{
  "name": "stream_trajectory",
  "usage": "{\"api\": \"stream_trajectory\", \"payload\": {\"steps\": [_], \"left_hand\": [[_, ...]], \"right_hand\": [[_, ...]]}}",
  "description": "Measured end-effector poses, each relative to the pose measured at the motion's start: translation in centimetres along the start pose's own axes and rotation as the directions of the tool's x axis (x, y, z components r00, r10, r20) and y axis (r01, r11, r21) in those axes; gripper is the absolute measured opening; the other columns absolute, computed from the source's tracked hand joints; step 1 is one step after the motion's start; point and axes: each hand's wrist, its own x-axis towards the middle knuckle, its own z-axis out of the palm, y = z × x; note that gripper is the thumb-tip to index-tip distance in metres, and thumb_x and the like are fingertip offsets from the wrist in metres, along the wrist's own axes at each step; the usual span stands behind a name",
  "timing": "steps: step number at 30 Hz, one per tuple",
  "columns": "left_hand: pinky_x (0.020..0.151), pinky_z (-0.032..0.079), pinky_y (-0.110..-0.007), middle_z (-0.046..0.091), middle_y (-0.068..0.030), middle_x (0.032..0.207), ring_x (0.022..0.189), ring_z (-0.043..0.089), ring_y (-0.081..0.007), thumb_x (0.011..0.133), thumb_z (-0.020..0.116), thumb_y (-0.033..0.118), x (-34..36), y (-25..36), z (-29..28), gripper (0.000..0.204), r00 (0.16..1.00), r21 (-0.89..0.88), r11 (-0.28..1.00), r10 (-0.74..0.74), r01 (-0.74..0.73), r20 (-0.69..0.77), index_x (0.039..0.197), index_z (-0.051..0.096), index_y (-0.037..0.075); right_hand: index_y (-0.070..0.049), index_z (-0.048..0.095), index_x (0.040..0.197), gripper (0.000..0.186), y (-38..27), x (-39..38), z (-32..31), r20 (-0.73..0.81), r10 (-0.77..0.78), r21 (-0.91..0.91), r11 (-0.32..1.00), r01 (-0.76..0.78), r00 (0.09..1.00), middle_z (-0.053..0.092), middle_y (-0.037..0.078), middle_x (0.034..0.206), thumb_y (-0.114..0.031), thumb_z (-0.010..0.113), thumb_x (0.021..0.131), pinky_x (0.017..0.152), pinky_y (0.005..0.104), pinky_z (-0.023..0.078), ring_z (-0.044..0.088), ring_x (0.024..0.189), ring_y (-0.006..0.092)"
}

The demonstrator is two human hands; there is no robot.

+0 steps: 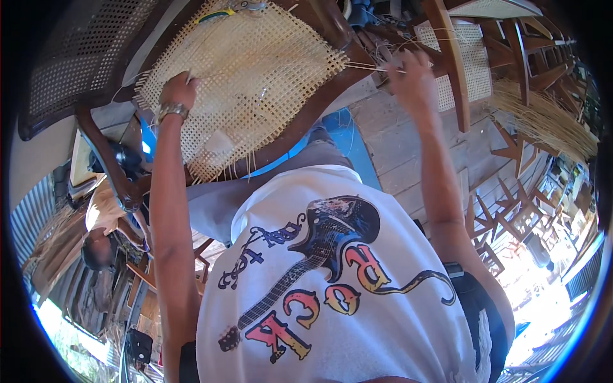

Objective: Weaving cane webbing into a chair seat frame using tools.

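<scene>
A woven cane panel point(239, 83) in pale straw colour lies over the brown wooden frame of a chair point(319, 96), its loose strand ends sticking out along the edges. My left hand point(179, 91), a watch on its wrist, rests closed on the panel's left side; a small pale tip shows at its fingers, too small to name. Off the panel's right corner, my right hand point(414, 83) pinches thin cane strands point(365, 66) that run taut from the weave. Pliers point(249, 5) and a yellow-handled tool point(216, 16) lie on the panel's far edge.
A dark chair back with cane mesh point(83, 57) stands at the left. Wooden frames with cane panels point(472, 64), a bundle of loose cane point(543, 118) and several wooden chair parts point(504, 214) are at the right. Another person point(105, 217) is at the left.
</scene>
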Motion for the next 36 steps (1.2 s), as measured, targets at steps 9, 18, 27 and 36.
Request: {"api": "stream_trajectory", "payload": {"steps": [9,18,27,36], "left_hand": [[0.039,0.034,-0.027,0.050,0.0009,0.056,0.042,0.043,-0.0098,0.074,0.079,0.028,-3.8,-1.3,0.7,0.030,0.925,-0.940,0.230,-0.342,0.254,0.167,0.079,0.059,0.006],[0.059,0.047,-0.035,0.059,-0.0059,0.069,0.062,0.056,-0.0180,0.075,0.074,0.022,-5.0,0.5,5.0,0.027,0.827,-0.885,0.429,-0.554,0.181,-0.100,0.078,0.052,0.007],[0.066,0.049,-0.045,0.065,-0.0140,0.072,0.072,0.063,-0.0367,0.086,0.055,0.012,0.6,-9.0,2.6,0.007,0.664,-0.709,0.668,-0.638,0.227,-0.389,0.082,0.054,0.006],[0.066,0.047,-0.051,0.064,-0.0175,0.082,0.078,0.062,-0.0398,0.086,0.061,0.020,5.6,-14.5,2.5,0.013,0.614,-0.546,0.779,-0.602,0.308,-0.511,0.089,0.057,0.008]], "right_hand": [[-0.005,0.062,0.106,0.022,-13.8,3.7,10.8,0.088,-0.513,0.563,0.733,0.382,0.854,0.062,0.017,0.101,-0.018,0.058,0.089,0.080,0.0419,0.050,0.062,0.093,0.0364],[-0.003,0.061,0.089,0.012,-9.2,5.6,9.2,0.413,-0.580,0.473,0.796,0.379,0.702,0.060,0.019,0.089,-0.012,0.055,0.085,0.073,0.0447,0.047,0.058,0.085,0.0402],[-0.005,0.056,0.092,0.008,-22.0,6.4,13.0,0.308,-0.584,0.347,0.804,0.482,0.751,0.059,0.014,0.097,-0.011,0.053,0.088,0.077,0.0450,0.048,0.059,0.088,0.0375],[-0.004,0.058,0.095,0.014,-22.7,6.4,12.5,0.393,-0.463,0.325,0.878,0.351,0.794,0.060,0.016,0.095,-0.017,0.054,0.090,0.078,0.0434,0.048,0.058,0.090,0.0374]]}}
